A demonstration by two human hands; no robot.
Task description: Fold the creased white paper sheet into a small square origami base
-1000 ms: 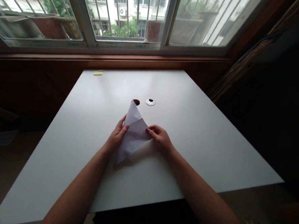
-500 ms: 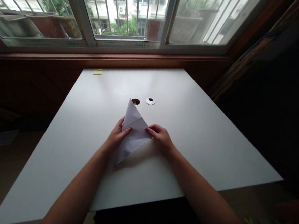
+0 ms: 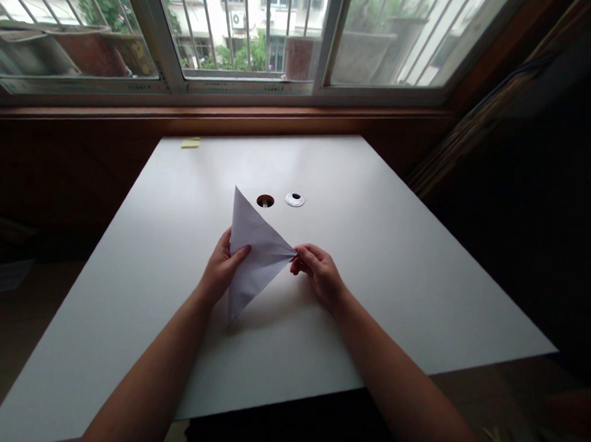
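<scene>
Bench position: a white surface (image 3: pixel 397 274) set below a barred window (image 3: pixel 251 86), daylight entering from the far side; a yellow note (image 3: pixel 191 142) lies near the far left corner, and a round hole (image 3: pixel 265 201) and a white ring-shaped cover (image 3: pixel 295 200) sit side by side beyond my work. Step in hand, as I judge it: controlling a folded sheet of white paper (image 3: pixel 259 235) by its right-hand point while the broad part is steadied. Technique: the left grip should be firm but flat, thumb spread on the face so that the layers do not slide; the right pinch should be light and close to the tip, since fine creases already fan out from that point and a hard pull could buckle or tear it. Edges should be matched before any crease is pressed; pressing against the surface would probably give a cleaner line than working in the air. Position: the paper is between my hands, roughly triangular, one corner up toward the hole, one down toward me, one to the right. My left hand (image 3: pixel 220 266) grasps its left edge, thumb in front, fingers behind. My right hand (image 3: pixel 320 272) pinches the right corner between thumb and forefinger, remaining fingers curled below. Whether the lower corner touches the surface, I cannot tell.
</scene>
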